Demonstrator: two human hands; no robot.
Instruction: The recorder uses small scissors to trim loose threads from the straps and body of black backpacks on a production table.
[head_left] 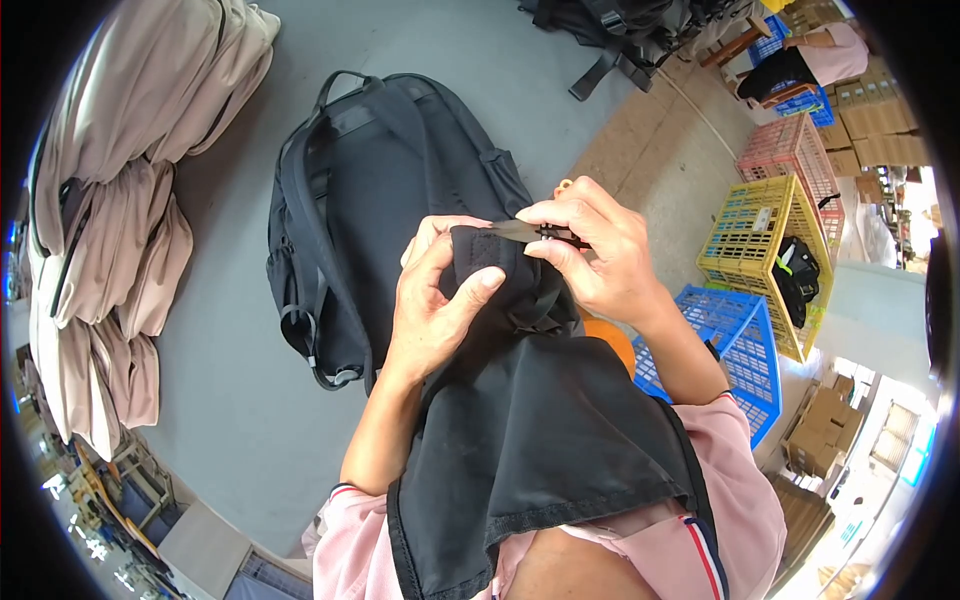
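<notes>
A black backpack (375, 170) lies on the grey table, its shoulder straps and top handle facing up. My left hand (437, 290) is closed on a folded black fabric part (475, 255), thumb on the near side, raised over the backpack's lower right side. Whether this part belongs to the backpack is hard to make out. In my right hand (595, 245) is a small pair of thread snips (520, 231), their metal blades pointing left against the fabric's upper edge. A black apron (580, 430) hangs in front of me, just below both hands.
Beige bags (130, 210) are piled along the left of the grey table (230, 400). More black bags (640, 25) lie at the far edge. On the right stand a blue crate (755, 370), a yellow crate (740, 230) and a pink crate (790, 150). Another person (830, 55) sits far right.
</notes>
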